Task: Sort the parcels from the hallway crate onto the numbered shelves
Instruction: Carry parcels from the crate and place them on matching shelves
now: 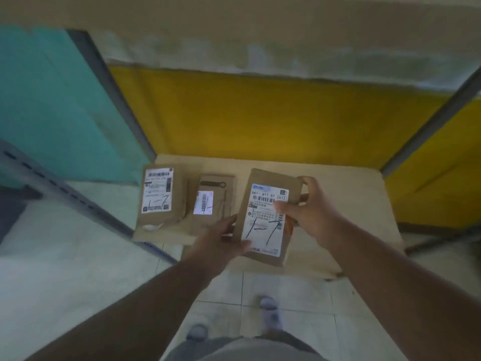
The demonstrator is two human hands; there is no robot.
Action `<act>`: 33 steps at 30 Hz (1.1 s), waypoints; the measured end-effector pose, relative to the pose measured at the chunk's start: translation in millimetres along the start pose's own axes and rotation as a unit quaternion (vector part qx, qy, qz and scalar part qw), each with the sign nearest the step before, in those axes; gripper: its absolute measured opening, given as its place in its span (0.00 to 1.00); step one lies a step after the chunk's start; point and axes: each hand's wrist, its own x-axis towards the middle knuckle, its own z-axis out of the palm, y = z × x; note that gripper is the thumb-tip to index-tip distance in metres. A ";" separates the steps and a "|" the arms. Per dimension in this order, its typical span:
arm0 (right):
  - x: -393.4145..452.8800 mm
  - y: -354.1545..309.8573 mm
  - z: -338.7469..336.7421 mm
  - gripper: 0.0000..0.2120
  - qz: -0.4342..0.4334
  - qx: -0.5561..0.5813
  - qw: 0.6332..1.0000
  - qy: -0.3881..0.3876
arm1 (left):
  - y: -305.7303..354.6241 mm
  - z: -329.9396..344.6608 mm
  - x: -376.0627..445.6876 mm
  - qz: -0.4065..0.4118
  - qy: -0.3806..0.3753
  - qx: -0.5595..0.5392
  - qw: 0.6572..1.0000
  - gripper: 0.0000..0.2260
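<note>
A brown cardboard parcel (265, 246) with a white label marked "1-7" is held above the beige shelf board (351, 204). My left hand (221, 238) grips its lower left edge, thumb on the label. My right hand (309, 207) grips its upper right edge, thumb on the label. Two more brown parcels lie flat on the board: one at the left (162, 196) with a large label, and a smaller one (214, 201) in the middle, partly hidden behind my left hand.
Grey metal shelf uprights stand at the left (114, 95) and right (429, 126). A yellow panel (260, 113) backs the shelf, a teal panel (52, 100) is at the left. A perforated grey rail (65, 191) slants at the left. Tiled floor and my feet (270, 311) are below.
</note>
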 end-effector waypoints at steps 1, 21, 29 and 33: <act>14.9 2.0 -2.7 0.36 -0.006 -0.018 1.000 -0.019 | -2.4 9.2 6.0 -0.007 0.021 0.005 1.000 0.20; 156.5 35.6 43.9 0.21 -0.033 -0.189 0.979 -0.068 | -36.1 45.5 102.6 -0.109 0.170 0.128 0.971 0.22; 108.1 17.7 25.6 0.32 -0.145 -0.369 0.918 0.007 | -21.9 49.0 78.6 -0.082 0.212 0.183 0.956 0.27; 36.6 2.1 22.2 0.29 -0.218 -0.372 0.901 -0.056 | -20.0 36.7 17.7 -0.051 0.195 0.196 0.960 0.26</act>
